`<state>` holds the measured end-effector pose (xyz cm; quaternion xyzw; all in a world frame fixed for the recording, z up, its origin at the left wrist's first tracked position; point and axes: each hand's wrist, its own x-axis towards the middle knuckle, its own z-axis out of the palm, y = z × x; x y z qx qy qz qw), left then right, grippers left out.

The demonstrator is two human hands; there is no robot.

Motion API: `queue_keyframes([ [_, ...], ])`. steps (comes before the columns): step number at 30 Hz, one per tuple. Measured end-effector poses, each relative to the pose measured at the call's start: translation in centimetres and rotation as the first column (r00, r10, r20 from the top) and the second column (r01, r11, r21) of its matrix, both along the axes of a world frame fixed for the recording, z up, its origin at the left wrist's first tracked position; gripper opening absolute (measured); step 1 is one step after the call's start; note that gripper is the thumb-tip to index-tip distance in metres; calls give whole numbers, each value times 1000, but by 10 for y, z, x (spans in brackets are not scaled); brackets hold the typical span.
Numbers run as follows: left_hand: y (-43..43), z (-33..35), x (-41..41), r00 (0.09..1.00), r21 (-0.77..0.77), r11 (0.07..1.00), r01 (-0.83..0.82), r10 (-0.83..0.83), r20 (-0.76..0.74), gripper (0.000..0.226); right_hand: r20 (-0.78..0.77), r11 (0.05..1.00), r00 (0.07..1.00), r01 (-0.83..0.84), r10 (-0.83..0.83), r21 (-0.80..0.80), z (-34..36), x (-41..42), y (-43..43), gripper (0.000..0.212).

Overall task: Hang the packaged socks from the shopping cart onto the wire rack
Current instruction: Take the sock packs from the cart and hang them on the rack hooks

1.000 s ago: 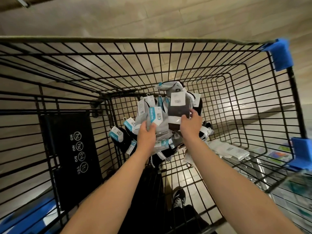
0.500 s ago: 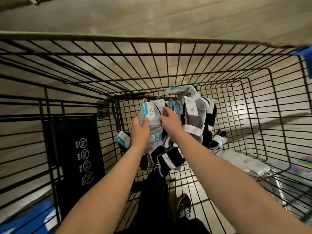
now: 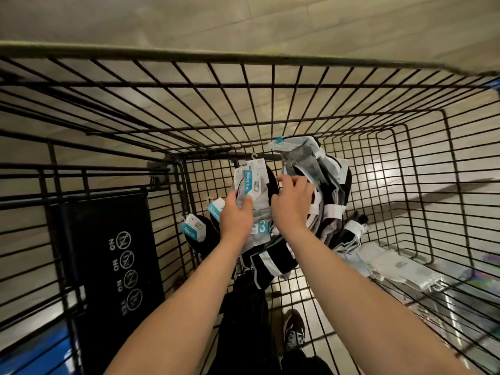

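— Where is the pack now?
— Inside the shopping cart (image 3: 243, 85), lifted above its floor. The left hand (image 3: 236, 220) grips a grey sock pack (image 3: 253, 197) at its middle, the fingers curled over its front.
— Which way does it point?
— Its long axis runs away from the person. The end with the blue label and the small hook is beyond the fingertips, toward the far wall; the other end hangs under the wrist.
— And the other hand?
— The right hand (image 3: 293, 204) is just beside the left one, its fingers spread and a little bent against a bundle of sock packs (image 3: 327, 182). Whether it pinches anything, I cannot tell.
— What is around them?
— Left of the left hand is a black sock pack (image 3: 196, 232), then a black sign panel (image 3: 108, 253). Right of the right arm, flat clear packets (image 3: 400, 266) lie on the floor of the cart. Between the arms, through the wires, a shoe (image 3: 293, 331) shows.
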<state>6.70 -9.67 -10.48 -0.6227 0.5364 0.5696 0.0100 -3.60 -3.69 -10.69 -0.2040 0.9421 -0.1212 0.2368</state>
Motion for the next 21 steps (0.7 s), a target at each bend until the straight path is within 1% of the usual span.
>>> queue_keyframes([
  [2,3,2,-2,1000,-6,1000,2,-2,-9,20,87,994,996,-2,-7,105,-1,-1,1,59],
  [3,4,4,-3,1000,-6,1000,4,-4,-7,21,128,992,992,-5,-12,129,0,-1,3,62],
  [6,5,8,-4,1000,6,1000,14,-15,4,19,192,994,980,20,-41,111,5,-2,6,67],
  [8,5,14,-4,1000,7,1000,22,-22,-3,21,236,997,969,69,-76,41,12,-3,7,68],
  [10,5,21,-3,1000,-13,1000,21,-21,9,24,254,988,962,124,-97,-90,26,-5,8,63],
  [12,5,33,-3,1000,-27,1000,1,0,28,24,304,942,937,247,-173,-225,48,-6,11,60],
  [14,6,52,-5,999,-32,999,-15,16,40,23,400,861,879,398,-259,-318,77,-6,16,60],
  [16,8,76,-9,1000,-43,999,-2,3,8,18,534,787,803,500,-265,-362,106,-5,23,59],
  [18,14,102,-13,998,-67,997,47,-49,-27,14,681,722,690,598,-243,-348,127,-6,31,58],
  [19,18,115,-14,996,-83,994,71,-74,-40,14,725,696,642,639,-248,-328,138,-8,37,57],
  [20,22,127,-15,994,-100,991,84,-90,-60,14,746,672,609,674,-270,-307,148,-10,43,55],
  [21,26,138,-15,992,-117,989,91,-100,-76,13,747,647,597,699,-293,-304,159,-13,51,53],
])
